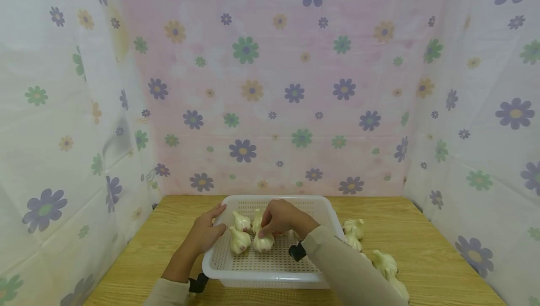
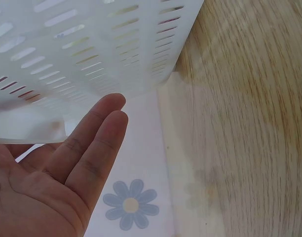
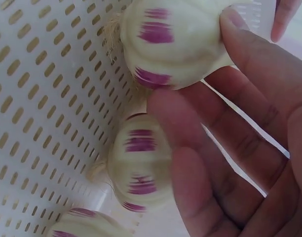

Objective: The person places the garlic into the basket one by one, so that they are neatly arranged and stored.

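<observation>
A white perforated plastic basket (image 1: 270,276) stands on the table with several garlic bulbs (image 1: 239,241) grouped in its left half. My left hand (image 1: 205,232) holds the basket's left rim, thumb over the edge; in the left wrist view two straight fingers (image 2: 104,131) show along the outer wall. Reaching inside, my right hand (image 1: 283,216) pinches one garlic bulb (image 1: 264,244) between thumb and fingers. Close up in the right wrist view, that pale bulb (image 3: 175,42) shows purple streaks, and another bulb (image 3: 141,160) sits just below it.
More garlic bulbs (image 1: 385,261) lie on the wooden table (image 1: 438,268) right of the basket, partly hidden by the right sleeve (image 1: 350,268). Flower-patterned sheets (image 1: 278,71) enclose the table at the back and both sides.
</observation>
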Demonstrator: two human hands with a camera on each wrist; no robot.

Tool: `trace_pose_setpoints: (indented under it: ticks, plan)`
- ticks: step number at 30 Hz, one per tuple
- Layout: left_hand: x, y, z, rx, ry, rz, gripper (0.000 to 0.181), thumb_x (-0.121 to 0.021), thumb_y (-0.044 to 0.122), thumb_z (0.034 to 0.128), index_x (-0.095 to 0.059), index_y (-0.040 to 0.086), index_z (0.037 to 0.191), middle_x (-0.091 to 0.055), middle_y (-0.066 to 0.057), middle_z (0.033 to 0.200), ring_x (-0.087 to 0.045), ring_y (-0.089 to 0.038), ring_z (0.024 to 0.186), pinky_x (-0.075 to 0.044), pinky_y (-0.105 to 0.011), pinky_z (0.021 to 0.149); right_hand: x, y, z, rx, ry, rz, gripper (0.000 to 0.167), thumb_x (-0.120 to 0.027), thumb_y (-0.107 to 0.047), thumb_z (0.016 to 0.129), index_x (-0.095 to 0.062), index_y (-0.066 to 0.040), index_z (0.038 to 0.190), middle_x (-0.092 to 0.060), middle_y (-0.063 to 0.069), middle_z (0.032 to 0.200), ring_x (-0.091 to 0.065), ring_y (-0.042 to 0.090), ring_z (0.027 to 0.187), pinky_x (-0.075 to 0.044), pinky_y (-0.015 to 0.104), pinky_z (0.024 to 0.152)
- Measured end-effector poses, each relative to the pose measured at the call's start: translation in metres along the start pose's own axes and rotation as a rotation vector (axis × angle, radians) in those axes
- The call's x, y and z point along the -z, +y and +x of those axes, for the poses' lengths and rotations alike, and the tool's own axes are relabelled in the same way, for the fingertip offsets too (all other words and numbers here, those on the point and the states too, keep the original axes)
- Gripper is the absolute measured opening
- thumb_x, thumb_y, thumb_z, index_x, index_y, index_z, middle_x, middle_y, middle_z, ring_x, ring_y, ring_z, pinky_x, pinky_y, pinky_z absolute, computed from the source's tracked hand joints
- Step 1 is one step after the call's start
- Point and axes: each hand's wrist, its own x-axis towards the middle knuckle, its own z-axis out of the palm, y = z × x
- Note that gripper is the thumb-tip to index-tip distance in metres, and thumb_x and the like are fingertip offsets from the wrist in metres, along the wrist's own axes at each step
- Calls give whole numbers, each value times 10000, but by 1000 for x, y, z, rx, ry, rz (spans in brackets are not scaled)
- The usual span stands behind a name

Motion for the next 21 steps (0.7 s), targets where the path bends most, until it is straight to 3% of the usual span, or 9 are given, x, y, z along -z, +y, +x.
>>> trace_pose_setpoints:
  ticks: [10, 16, 21]
  plan:
    - [1, -1, 0, -3, -5, -7, 694, -597, 116, 845, -507, 86, 1532, -365, -140, 1658, -627, -370, 1240, -580, -307, 656, -2, -2, -1, -2, -13, 70, 84, -874, -237, 821, -809, -185, 806, -739, -59, 713, -758, 267, 656, -633, 470, 683]
    - [1, 0, 0, -5, -10, -2, 694, -598, 119, 846, -506, 84, 1533, -366, -135, 1659, -654, -349, 1187, -585, -311, 634, 0, -1, -3, -6, -23, 66, 110, -880, -283, 813, -804, -203, 813, -739, -58, 729, -758, 299, 707, -626, 440, 674]
    - [1, 1, 0, -2, -8, -1, 704, -593, 117, 835, -505, 82, 1533, -365, -135, 1659, -651, -334, 1177, -580, -303, 633, 0, 0, -4, -12, -32, 73, 193, -914, -301, 762, -803, -191, 876, -736, -73, 789, -743, 234, 710, -623, 409, 692]
